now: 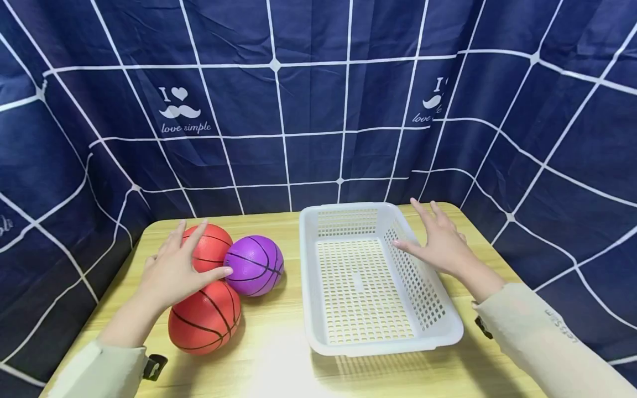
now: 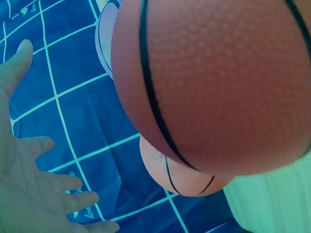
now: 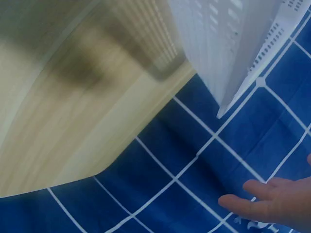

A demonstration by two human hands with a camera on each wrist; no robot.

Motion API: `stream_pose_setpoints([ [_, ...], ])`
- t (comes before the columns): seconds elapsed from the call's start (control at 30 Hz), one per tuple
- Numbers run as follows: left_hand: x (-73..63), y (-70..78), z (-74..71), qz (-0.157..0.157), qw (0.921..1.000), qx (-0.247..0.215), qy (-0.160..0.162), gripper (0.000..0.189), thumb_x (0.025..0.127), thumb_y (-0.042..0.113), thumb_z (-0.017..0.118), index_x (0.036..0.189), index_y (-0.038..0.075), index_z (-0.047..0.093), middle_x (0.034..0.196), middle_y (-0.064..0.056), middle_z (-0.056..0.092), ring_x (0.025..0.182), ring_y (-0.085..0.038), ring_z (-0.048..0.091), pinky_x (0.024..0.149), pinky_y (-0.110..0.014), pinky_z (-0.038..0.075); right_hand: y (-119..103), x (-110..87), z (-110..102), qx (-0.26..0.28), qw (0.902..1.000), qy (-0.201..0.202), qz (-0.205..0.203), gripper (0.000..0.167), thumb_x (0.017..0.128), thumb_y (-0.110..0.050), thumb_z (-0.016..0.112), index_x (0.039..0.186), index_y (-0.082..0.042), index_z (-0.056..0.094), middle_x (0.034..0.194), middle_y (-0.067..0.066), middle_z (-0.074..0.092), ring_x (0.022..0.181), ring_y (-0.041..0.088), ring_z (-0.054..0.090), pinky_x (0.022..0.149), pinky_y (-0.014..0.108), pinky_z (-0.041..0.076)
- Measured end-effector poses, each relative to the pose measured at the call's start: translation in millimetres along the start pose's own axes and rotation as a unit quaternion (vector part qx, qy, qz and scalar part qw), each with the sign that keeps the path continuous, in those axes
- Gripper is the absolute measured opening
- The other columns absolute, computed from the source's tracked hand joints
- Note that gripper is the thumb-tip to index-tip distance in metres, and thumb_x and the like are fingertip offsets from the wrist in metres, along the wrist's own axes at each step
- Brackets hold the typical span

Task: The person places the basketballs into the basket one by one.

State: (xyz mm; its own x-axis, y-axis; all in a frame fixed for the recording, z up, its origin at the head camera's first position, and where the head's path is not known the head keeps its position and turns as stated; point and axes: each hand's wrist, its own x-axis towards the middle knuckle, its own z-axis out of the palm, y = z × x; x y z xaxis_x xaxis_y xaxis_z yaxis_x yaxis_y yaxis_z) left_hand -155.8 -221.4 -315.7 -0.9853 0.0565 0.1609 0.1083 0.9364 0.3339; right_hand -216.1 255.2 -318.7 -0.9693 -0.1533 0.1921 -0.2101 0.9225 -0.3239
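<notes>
- The white basket point(image 1: 380, 349) sits on the right of the worktop point(image 1: 271, 331), mouth up, its long axis running near to far.
- The near red ball point(image 1: 209, 320) and far red ball point(image 1: 214, 249) line up near to far on the left; the purple ball point(image 1: 254, 265) lies just right of them.
- The basket is a rounded rectangle, plastic-looking, with a grid of small holes in base and walls.
- The balls are round and black-seamed; the left wrist view shows pebbled skin.
- The worktop has pale wood grain, backed by navy white-lined fabric point(image 1: 313, 110).
- The left hand point(image 1: 174, 271), fingers spread and holding nothing, is beside the red balls.
- The right hand point(image 1: 440, 243), also spread and ungripping, is near the basket's right wall, apart from it.
</notes>
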Motion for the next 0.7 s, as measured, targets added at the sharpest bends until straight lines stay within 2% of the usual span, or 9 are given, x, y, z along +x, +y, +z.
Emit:
stream_pose_setpoints([
  [0.2, -4.7, -8.1, -4.0, 0.012, 0.9998, -0.013, 0.013, 0.114, 0.065, 0.067, 0.074, 0.152, 0.015, 0.022, 0.152, -0.028, 0.013, 0.129, -0.056, 0.023, 0.086, -0.076, 0.023, 12, 1.6, -3, 0.022, 0.9997, 0.010, -0.004, 0.103, 0.080, -0.058, 0.067, 0.154, -0.019, 0.008, 0.150, 0.034, 0.008, 0.128, 0.061, 0.018, 0.086, 0.078, 0.026],
  [0.43, -9.1, -24.0, -4.2, 0.053, 0.9978, -0.040, 0.009, 0.115, 0.061, 0.062, 0.080, 0.150, 0.012, 0.027, 0.147, -0.033, 0.021, 0.124, -0.058, 0.029, 0.087, -0.077, 0.025, 32, 1.8, 0, 0.054, 0.9980, 0.028, -0.018, 0.106, 0.079, -0.051, 0.072, 0.153, -0.010, 0.009, 0.147, 0.035, 0.018, 0.132, 0.053, 0.020, 0.097, 0.070, 0.024],
  [0.6, -13.2, -37.1, -1.1, 0.080, 0.9949, -0.062, 0.001, 0.115, 0.059, 0.058, 0.083, 0.148, 0.006, 0.031, 0.143, -0.034, 0.027, 0.121, -0.058, 0.033, 0.085, -0.075, 0.031, 43, -0.2, 2, 0.070, 0.9974, 0.018, -0.004, 0.108, 0.079, -0.050, 0.072, 0.153, -0.009, 0.006, 0.148, 0.033, 0.021, 0.130, 0.055, 0.023, 0.096, 0.070, 0.025],
  [0.7, -17.0, -43.1, 0.3, 0.090, 0.9927, -0.080, -0.003, 0.114, 0.059, 0.055, 0.085, 0.147, 0.005, 0.032, 0.141, -0.034, 0.030, 0.121, -0.057, 0.034, 0.086, -0.073, 0.032, 48, -1.8, 3, 0.088, 0.9961, 0.005, 0.005, 0.108, 0.080, -0.049, 0.072, 0.153, -0.007, 0.004, 0.147, 0.034, 0.022, 0.124, 0.058, 0.030, 0.094, 0.069, 0.029],
])
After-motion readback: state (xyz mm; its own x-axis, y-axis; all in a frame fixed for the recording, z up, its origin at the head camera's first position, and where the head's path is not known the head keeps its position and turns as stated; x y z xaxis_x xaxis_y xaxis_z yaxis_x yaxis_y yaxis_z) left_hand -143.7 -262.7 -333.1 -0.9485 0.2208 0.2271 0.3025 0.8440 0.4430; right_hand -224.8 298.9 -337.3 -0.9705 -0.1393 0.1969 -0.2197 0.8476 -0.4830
